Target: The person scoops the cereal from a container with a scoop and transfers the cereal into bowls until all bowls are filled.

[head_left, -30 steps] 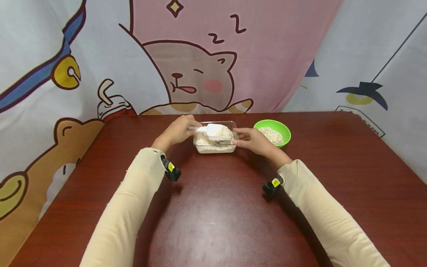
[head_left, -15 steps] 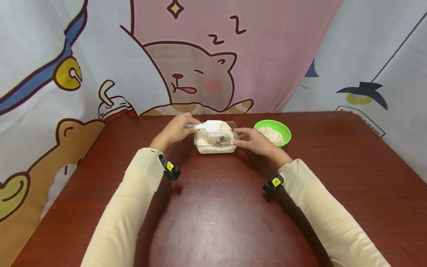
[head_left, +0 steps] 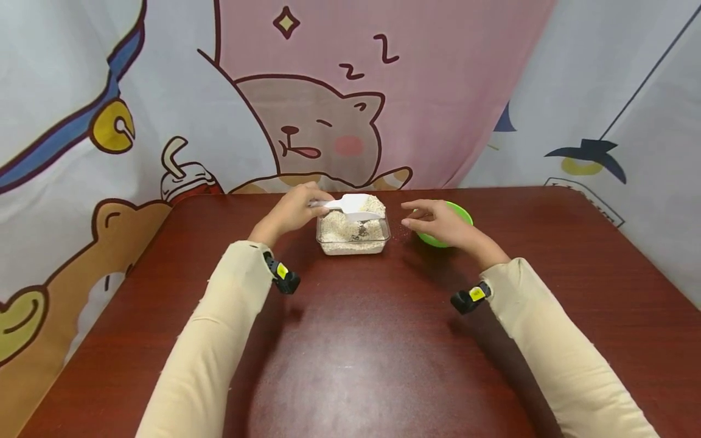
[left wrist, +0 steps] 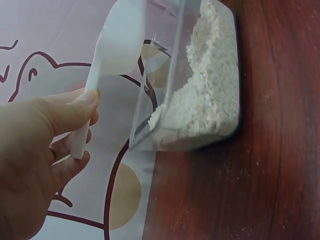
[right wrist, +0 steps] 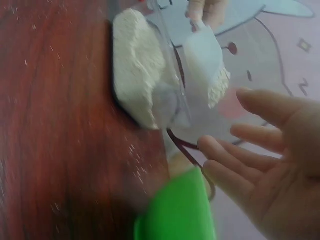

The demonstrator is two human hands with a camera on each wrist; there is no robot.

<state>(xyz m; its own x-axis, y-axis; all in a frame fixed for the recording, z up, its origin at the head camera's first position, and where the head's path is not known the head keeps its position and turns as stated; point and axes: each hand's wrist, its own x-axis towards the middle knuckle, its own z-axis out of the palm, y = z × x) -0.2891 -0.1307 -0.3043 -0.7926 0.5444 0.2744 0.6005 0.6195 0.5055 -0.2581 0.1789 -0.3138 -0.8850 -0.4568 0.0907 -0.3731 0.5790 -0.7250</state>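
It looks like a screened-off booth: cartoon-printed curtain (head_left: 438,91) behind a table (head_left: 350,328).

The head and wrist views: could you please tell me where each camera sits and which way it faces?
Head: on the head, facing forward and down at the table; left hand, right hand and sleeves show.
Left wrist: on that wrist, facing the scoop and clear container; left hand shows.
Right wrist: on that wrist, facing both plus the green bowl; right hand and left fingers show.
Both wrist views share scoop and container.
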